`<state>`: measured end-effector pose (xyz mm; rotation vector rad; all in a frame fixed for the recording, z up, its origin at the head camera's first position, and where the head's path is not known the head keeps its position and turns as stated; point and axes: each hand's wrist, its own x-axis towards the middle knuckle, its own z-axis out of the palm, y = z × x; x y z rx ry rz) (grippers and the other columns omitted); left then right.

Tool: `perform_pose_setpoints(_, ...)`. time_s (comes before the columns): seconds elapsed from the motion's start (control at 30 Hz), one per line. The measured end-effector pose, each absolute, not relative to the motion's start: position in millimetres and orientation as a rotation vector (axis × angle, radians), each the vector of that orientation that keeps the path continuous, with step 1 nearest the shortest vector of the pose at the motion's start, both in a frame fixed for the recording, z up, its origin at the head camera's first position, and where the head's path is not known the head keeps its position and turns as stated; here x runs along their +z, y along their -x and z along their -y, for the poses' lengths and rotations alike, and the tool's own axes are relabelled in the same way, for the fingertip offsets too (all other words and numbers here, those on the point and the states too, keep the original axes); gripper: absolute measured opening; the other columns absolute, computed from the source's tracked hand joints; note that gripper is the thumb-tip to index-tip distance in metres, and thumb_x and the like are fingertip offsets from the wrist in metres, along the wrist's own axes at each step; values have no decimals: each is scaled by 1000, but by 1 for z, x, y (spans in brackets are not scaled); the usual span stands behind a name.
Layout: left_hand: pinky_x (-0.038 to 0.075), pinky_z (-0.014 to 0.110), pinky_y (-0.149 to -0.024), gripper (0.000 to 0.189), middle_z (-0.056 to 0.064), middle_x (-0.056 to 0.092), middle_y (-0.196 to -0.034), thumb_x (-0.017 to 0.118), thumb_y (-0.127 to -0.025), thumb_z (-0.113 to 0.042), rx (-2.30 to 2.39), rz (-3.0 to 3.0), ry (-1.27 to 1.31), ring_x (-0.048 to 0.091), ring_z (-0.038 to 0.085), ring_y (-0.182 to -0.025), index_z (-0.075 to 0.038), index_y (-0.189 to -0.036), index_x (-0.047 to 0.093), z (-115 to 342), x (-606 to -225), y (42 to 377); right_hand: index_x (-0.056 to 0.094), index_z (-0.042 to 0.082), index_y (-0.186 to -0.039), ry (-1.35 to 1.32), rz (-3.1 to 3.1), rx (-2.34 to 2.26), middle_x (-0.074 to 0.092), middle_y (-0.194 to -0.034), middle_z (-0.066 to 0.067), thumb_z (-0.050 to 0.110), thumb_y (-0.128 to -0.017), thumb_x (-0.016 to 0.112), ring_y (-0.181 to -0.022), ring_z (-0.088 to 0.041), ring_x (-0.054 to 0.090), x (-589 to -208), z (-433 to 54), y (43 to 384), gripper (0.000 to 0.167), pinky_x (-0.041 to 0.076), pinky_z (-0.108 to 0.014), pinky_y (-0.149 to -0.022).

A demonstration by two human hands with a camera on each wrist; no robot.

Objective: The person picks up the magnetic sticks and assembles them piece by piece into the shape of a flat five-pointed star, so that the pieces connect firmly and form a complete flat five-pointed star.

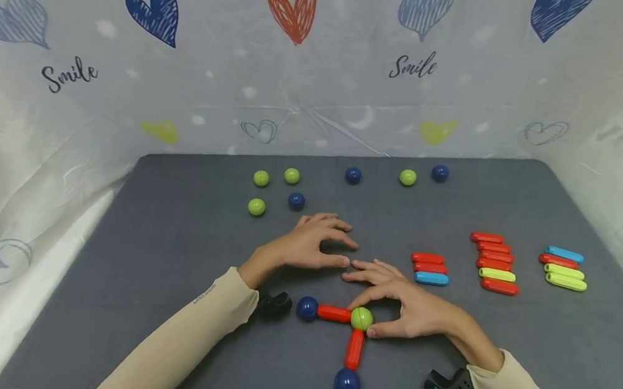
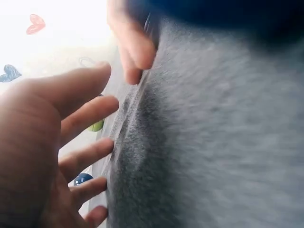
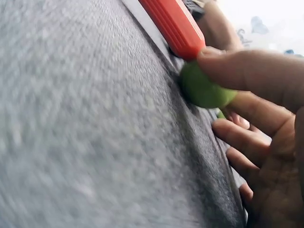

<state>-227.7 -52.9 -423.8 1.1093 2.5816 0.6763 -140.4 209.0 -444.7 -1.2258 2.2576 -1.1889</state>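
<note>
My right hand [image 1: 413, 306] pinches a green ball [image 1: 361, 319] between thumb and index finger, its other fingers stretched out to the left. Two red sticks join this ball at a corner: one red stick [image 1: 334, 313] runs left to a blue ball [image 1: 307, 308], the other red stick [image 1: 354, 350] runs toward me to a second blue ball [image 1: 347, 384]. In the right wrist view the thumb lies over the green ball [image 3: 202, 88] where a red stick [image 3: 178, 26] meets it. My left hand [image 1: 312, 243] hovers low beyond the joined piece, fingers spread and holding nothing.
Loose green balls [image 1: 256, 207] and blue balls [image 1: 353, 175] lie along the far part of the grey table [image 1: 183, 238]. On the right are three groups of sticks: red sticks [image 1: 494, 265], blue sticks [image 1: 431, 279] and yellow-green sticks [image 1: 566, 281]. A printed white cloth [image 1: 346, 72] hangs behind.
</note>
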Motion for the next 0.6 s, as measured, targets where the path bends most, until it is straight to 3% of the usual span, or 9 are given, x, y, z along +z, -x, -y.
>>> perform_pose_setpoints(0.1, 19, 62, -120, 37, 1, 49, -157, 67, -96, -43, 682, -2525, -1142, 22, 33, -157, -30, -130, 70, 45, -422, 235, 72, 35, -123, 1234, -2234, -1188, 48, -158, -5, 29, -89, 77, -155, -38, 23, -444, -210, 140, 35, 6, -76, -114)
perform_pose_setpoints(0.23, 14, 62, -123, 38, 2, 48, -158, 68, -96, -42, 715, -2467, -1162, 18, 33, -158, -28, -132, 69, 35, -423, 243, 74, 36, -118, 1205, -2305, -1245, 55, -150, 0, 28, -89, 77, -149, -30, 33, -448, -205, 138, 30, 16, -70, -113)
perform_pose_setpoints(0.33, 13, 61, -125, 40, 1, 49, -158, 69, -96, -41, 769, -2438, -1161, 18, 30, -159, -28, -134, 68, 28, -426, 249, 76, 38, -110, 1204, -2393, -1284, 63, -131, 8, 32, -87, 80, -130, -17, 44, -452, -197, 135, 24, 25, -52, -107)
perform_pose_setpoints(0.43, 12, 58, -126, 42, -2, 50, -156, 69, -96, -40, 836, -2416, -1152, 18, 26, -159, -29, -137, 66, 22, -430, 254, 77, 39, -105, 1242, -2422, -1293, 63, -108, 14, 35, -84, 83, -108, -7, 45, -455, -191, 132, 22, 24, -35, -95)
perform_pose_setpoints(0.6, 10, 56, -127, 42, -5, 49, -157, 69, -96, -39, 882, -2405, -1153, 16, 24, -160, -31, -137, 65, 11, -435, 259, 77, 38, -98, 1344, -2362, -1300, 59, -88, 18, 34, -82, 85, -86, -3, 43, -455, -190, 133, 19, 23, -29, -83)
